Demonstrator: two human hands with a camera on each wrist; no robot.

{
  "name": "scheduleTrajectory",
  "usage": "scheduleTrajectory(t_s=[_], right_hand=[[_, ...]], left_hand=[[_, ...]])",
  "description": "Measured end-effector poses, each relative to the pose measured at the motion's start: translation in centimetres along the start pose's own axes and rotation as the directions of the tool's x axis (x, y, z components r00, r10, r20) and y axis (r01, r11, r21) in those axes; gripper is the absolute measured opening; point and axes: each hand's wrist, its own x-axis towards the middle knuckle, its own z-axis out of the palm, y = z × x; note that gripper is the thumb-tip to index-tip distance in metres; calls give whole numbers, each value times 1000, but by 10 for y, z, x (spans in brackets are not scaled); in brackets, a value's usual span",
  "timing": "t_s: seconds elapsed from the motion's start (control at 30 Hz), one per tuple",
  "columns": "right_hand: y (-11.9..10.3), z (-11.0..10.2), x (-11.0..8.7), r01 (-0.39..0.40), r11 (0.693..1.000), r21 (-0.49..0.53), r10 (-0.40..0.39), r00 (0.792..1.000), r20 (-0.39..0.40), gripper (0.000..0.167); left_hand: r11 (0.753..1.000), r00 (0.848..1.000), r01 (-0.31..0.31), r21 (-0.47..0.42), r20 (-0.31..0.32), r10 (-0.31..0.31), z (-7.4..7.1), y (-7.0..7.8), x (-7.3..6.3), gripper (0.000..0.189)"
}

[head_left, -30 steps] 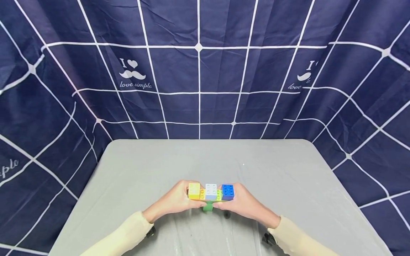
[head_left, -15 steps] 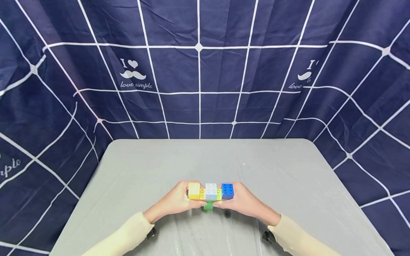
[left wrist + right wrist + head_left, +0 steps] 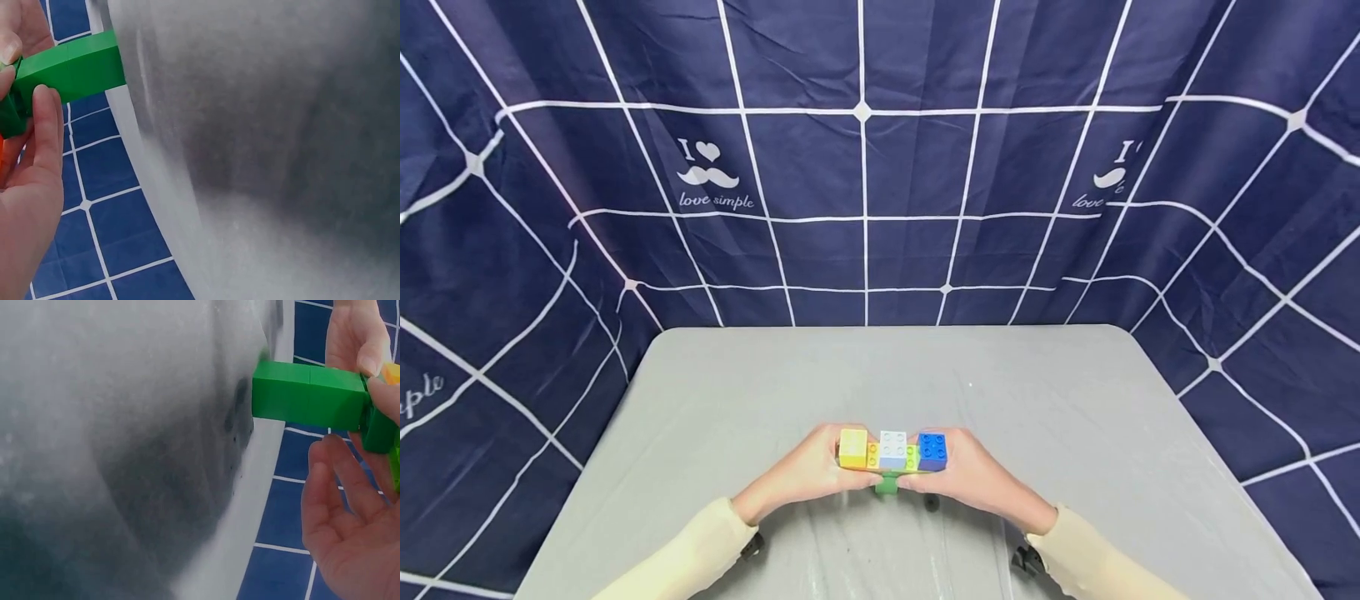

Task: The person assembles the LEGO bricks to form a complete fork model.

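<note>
Both hands hold a structure of toy building bricks in the head view. Its top carries a yellow brick (image 3: 853, 446), a white brick (image 3: 892, 448) and a blue brick (image 3: 932, 448), side by side above an orange and lime-green layer. A green column (image 3: 887, 484) runs down from the middle; in the wrist views the green column (image 3: 75, 65) reaches the grey surface. My left hand (image 3: 815, 464) grips the left end under the yellow brick, thumb in front. On the blue side, my right hand (image 3: 964, 469) grips the other end, its thumb pointing inward toward the column.
A grey table (image 3: 760, 375) lies under the hands, backed and flanked by a dark blue curtain (image 3: 805, 167) with white grid lines. Dark devices show beneath the left sleeve (image 3: 685, 546) and the right sleeve (image 3: 1097, 554). A small dark spot (image 3: 932, 502) lies near the green column.
</note>
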Motion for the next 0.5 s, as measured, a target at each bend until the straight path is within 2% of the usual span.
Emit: scheduleTrajectory(t_s=[0.23, 0.5], right_hand=[[4, 1, 0, 2, 1000, 14, -2, 1000, -11, 36], [6, 5, -2, -16, 999, 30, 17, 1000, -26, 32]], left_hand=[[1000, 1000, -9, -27, -24, 8, 3, -4, 0, 25], [1000, 1000, -28, -14, 7, 28, 0, -4, 5, 21]])
